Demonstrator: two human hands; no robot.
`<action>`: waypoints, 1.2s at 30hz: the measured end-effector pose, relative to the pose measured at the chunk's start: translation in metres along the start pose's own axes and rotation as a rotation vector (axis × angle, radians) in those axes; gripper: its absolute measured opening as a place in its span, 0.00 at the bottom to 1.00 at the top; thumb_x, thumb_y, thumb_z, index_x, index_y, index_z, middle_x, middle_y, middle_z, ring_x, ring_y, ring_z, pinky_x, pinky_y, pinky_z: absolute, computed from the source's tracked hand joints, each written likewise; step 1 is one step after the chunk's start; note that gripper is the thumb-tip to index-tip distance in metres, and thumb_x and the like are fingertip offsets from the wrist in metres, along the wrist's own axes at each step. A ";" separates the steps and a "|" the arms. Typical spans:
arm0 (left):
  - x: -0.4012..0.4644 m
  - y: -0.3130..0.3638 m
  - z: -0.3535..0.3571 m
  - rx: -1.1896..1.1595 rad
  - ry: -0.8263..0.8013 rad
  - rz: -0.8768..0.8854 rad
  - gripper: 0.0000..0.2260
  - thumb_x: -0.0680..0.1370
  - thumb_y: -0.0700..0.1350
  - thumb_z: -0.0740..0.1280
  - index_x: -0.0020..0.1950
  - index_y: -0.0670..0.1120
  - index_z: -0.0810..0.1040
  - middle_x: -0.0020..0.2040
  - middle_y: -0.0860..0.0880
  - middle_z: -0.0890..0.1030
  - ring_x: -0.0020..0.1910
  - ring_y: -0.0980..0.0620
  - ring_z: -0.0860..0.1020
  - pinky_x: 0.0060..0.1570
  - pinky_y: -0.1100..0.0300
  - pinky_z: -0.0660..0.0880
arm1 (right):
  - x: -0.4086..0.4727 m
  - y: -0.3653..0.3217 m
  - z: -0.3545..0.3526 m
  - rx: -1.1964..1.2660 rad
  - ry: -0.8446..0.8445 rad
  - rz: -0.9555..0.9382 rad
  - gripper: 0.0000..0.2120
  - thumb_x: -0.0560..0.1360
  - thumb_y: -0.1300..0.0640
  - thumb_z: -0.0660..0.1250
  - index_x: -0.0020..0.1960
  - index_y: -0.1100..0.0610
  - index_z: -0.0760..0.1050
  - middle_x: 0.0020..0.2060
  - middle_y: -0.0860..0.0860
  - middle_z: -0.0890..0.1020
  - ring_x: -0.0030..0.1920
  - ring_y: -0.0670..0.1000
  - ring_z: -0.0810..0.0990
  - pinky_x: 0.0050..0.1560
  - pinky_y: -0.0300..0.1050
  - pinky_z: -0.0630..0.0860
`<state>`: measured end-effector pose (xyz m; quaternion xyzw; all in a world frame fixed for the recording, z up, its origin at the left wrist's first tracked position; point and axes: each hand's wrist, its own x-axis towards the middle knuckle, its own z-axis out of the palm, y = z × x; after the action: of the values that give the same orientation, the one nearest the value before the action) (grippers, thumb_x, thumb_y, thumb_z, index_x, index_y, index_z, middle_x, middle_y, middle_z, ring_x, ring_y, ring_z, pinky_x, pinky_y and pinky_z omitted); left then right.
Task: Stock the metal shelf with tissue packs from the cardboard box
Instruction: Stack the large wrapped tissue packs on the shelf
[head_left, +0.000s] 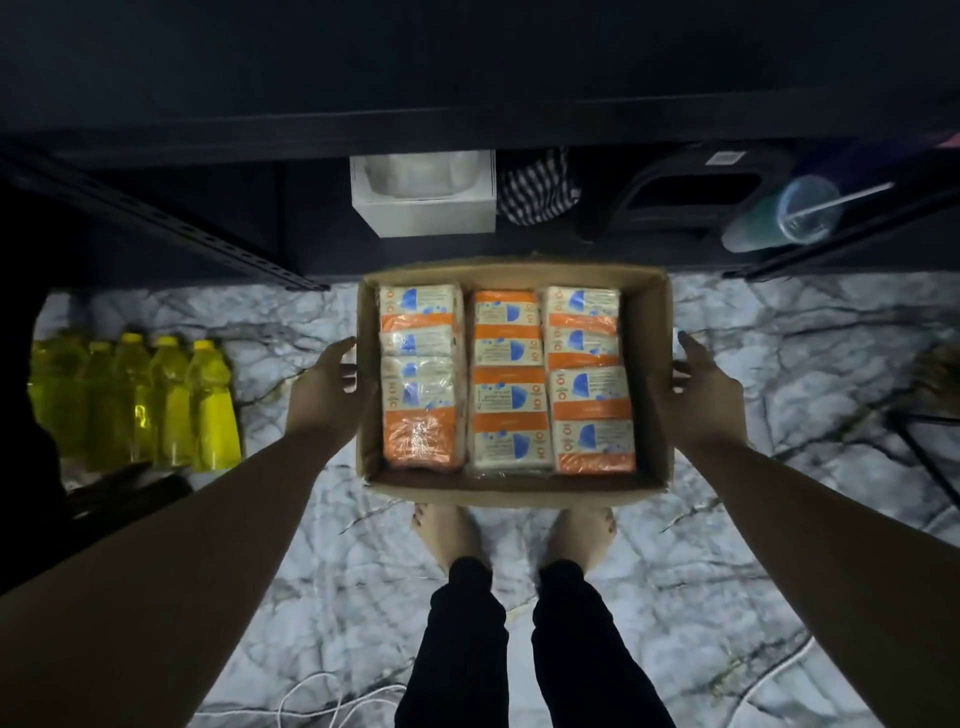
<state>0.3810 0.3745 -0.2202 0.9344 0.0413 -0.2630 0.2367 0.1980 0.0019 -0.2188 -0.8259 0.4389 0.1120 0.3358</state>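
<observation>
An open cardboard box hangs in front of me above my bare feet. It holds three rows of orange-and-white tissue packs wrapped in clear plastic. My left hand presses flat against the box's left wall, fingers pointing forward. My right hand presses the right wall the same way, fingers straight. The dark metal shelf stands just beyond the box; its upper board is bare and its lower level lies in shadow.
On the lower shelf level sit a white tissue box, a striped cloth, a black handled container and a plastic cup with a straw. Several yellow bottles stand on the marble floor at left. A white cable lies near my legs.
</observation>
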 end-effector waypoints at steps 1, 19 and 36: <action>-0.003 0.005 0.000 0.012 0.048 0.058 0.24 0.78 0.51 0.72 0.73 0.52 0.74 0.59 0.48 0.83 0.57 0.48 0.82 0.50 0.55 0.77 | 0.000 -0.005 -0.001 -0.011 0.036 -0.055 0.21 0.80 0.52 0.65 0.72 0.52 0.72 0.56 0.56 0.84 0.58 0.61 0.82 0.55 0.51 0.76; -0.004 0.048 0.097 0.074 0.031 -0.064 0.57 0.65 0.68 0.76 0.83 0.56 0.45 0.74 0.41 0.61 0.72 0.35 0.66 0.68 0.36 0.69 | -0.004 -0.035 0.094 -0.044 -0.182 0.139 0.56 0.65 0.27 0.73 0.81 0.38 0.44 0.68 0.52 0.70 0.67 0.61 0.76 0.65 0.64 0.76; -0.122 0.115 -0.059 -0.167 0.012 0.086 0.51 0.65 0.55 0.81 0.81 0.56 0.56 0.62 0.53 0.61 0.64 0.46 0.72 0.58 0.54 0.72 | -0.113 -0.110 -0.070 0.079 -0.077 -0.005 0.46 0.60 0.36 0.74 0.75 0.37 0.62 0.61 0.50 0.70 0.57 0.57 0.79 0.55 0.53 0.80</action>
<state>0.3270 0.3059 -0.0653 0.9138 0.0244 -0.2427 0.3247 0.2112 0.0727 -0.0620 -0.8081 0.4277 0.1252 0.3852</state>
